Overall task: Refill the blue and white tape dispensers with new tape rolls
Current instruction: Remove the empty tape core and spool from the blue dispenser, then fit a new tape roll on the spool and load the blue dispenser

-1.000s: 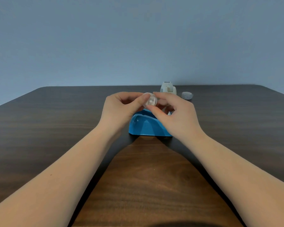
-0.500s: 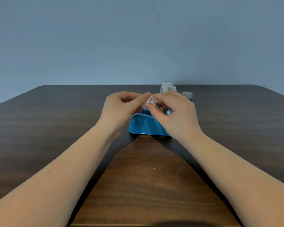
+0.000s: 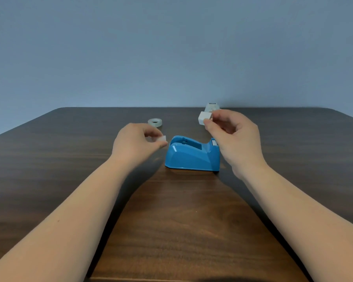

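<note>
Apparently unlabelled, blue dispenser (image 3: 192,154) sits between left hand (image 3: 136,144) and right hand (image 3: 235,135).

Two bare forearms reach in from the bottom edge, no sleeves showing. The left hand (image 3: 136,142) and right hand (image 3: 235,137) are bare.

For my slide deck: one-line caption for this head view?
Above the blue dispenser, the left hand and right hand each pinch a small white piece.
</note>
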The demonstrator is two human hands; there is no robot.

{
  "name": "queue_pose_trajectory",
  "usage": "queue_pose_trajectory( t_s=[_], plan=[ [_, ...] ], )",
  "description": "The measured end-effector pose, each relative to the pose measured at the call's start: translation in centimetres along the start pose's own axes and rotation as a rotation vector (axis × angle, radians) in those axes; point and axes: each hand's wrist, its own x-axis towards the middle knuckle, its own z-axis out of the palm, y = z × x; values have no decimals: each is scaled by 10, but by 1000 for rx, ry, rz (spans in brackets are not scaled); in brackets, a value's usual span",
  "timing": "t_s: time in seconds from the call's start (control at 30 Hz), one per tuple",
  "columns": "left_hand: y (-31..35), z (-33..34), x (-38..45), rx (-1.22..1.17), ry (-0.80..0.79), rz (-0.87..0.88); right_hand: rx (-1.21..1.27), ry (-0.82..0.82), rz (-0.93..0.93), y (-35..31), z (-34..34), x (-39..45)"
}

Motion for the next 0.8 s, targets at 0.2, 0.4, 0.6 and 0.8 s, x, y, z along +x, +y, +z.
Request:
queue_pose_trajectory(
  t_s=[0.2,0.4,0.6,0.8],
  plan=[
    [-14,0,-3,104,-235,-32,15,34,0,-1,1,-2],
    [-10,-5,17,44,-135,27,-88,3,-27,-6,3,10],
    [-16,15,71,-86,18,-89,-144,-33,-67,-10,27,32],
    [-44,56,113,316,-30,-39,-115,-25,-87,-1,44,52]
  ],
)
